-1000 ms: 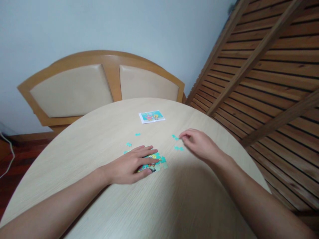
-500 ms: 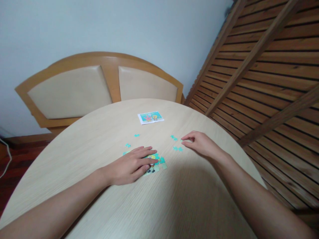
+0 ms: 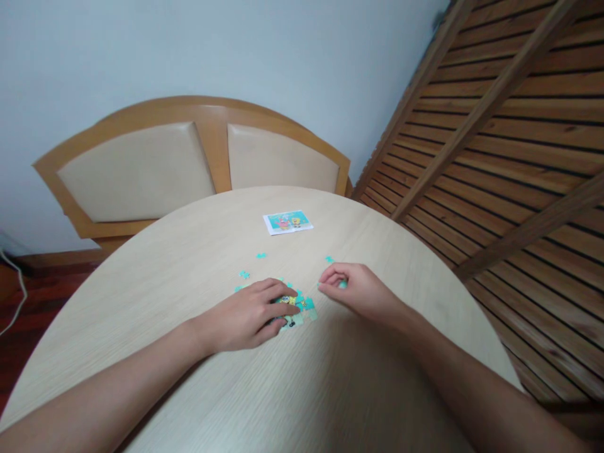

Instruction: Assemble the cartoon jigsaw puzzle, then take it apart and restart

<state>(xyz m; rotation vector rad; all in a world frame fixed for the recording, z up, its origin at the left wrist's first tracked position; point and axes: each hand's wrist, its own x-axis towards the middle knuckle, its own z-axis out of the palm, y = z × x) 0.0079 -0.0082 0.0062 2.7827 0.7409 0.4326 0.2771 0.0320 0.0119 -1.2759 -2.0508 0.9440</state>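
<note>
A partly joined jigsaw puzzle (image 3: 309, 304) in teal and pale green, with a yellow cartoon figure, lies on the table. Resting over its left part, my left hand (image 3: 252, 314) has its fingers apart and covers much of the picture. My right hand (image 3: 352, 286) is just right of the puzzle, thumb and index finger pinched on a small puzzle piece that is mostly hidden by the fingertips. Behind these fingers a loose teal piece (image 3: 343, 284) shows in part. Another teal piece (image 3: 329, 258) lies just beyond the hand.
Two loose pieces lie beyond my left hand, a nearer one (image 3: 244, 274) and a farther one (image 3: 261, 255). A picture card (image 3: 289, 222) with cartoon figures lies farther back on the round table (image 3: 226, 390). A padded bench back (image 3: 141, 167) and a slatted wooden panel (image 3: 509, 157) stand beyond.
My right hand has moved left, closer to the puzzle, and now covers part of the loose pieces there. My left hand stays on the puzzle, its fingers a little more bent.
</note>
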